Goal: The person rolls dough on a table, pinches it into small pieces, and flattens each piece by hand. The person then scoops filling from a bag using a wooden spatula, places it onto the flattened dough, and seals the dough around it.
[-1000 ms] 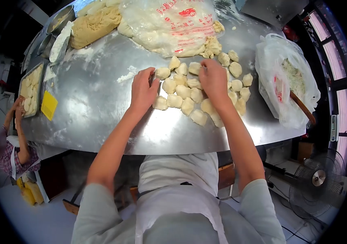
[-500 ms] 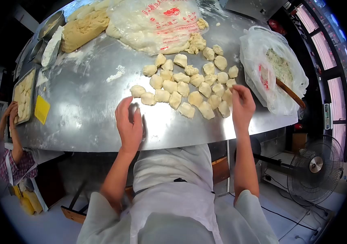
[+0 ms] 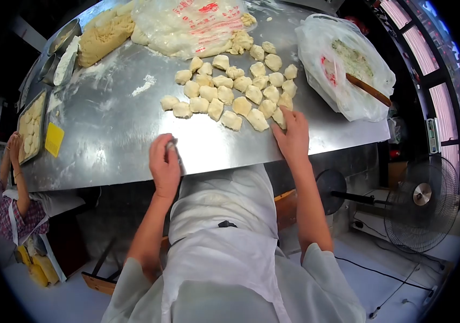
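Many small lumps of pale dough lie in a loose cluster on the metal table. At the cluster's front right corner, my right hand has its thumb and fingertips around a dough piece, which still rests on the table. My left hand hovers at the table's front edge, below and apart from the lumps. Its fingers are loosely curled, with a small gap to the thumb and no dough visible in it.
A plastic bag of chopped filling with a wooden handle stands right. Plastic-covered dough, a tan mass and bowls are behind. Left are a yellow scraper, a dough tray and another person's hands.
The view has shifted, so the table contents sit higher and further left. My left hand has drawn back from the lumps and curled. My right hand has come nearer to the front corner lump.
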`<state>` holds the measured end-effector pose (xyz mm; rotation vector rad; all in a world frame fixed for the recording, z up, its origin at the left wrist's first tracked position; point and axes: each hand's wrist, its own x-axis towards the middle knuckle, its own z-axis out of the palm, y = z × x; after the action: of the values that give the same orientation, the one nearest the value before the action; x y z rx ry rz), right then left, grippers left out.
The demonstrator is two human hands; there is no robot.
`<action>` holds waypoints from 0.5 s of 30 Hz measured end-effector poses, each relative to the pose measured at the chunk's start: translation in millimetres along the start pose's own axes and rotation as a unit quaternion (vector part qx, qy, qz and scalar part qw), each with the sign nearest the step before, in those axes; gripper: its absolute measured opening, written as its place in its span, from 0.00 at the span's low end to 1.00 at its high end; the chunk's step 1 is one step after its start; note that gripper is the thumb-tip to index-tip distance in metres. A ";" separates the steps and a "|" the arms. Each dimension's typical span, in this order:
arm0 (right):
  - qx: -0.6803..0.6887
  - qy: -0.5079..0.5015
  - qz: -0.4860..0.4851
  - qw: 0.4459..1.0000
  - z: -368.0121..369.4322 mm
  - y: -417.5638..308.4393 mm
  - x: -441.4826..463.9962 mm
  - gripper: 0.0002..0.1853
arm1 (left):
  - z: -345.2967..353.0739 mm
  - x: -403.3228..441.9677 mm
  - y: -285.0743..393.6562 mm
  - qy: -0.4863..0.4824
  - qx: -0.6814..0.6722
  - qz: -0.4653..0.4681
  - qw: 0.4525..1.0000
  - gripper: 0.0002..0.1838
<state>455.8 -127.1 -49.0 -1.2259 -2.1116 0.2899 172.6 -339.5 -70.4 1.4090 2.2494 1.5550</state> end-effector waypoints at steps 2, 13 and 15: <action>-0.005 -0.011 0.008 1.000 2.7 3.4 -4.7 0.24 | 9.9 -13.4 18.0 -0.032 -0.030 0.015 0.999 0.15; 0.307 -0.150 -0.018 0.940 16.2 -127.9 -40.1 0.22 | 33.4 18.0 91.1 -0.211 -0.622 -0.427 0.621 0.27; 0.275 -0.095 -0.104 0.951 30.3 -128.7 -42.7 0.24 | 19.0 18.5 80.5 -0.195 -0.636 -0.431 0.610 0.24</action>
<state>362.3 -227.4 -26.8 -0.6639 -2.0909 0.8629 222.8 -307.4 -10.2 0.0946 0.7112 1.5080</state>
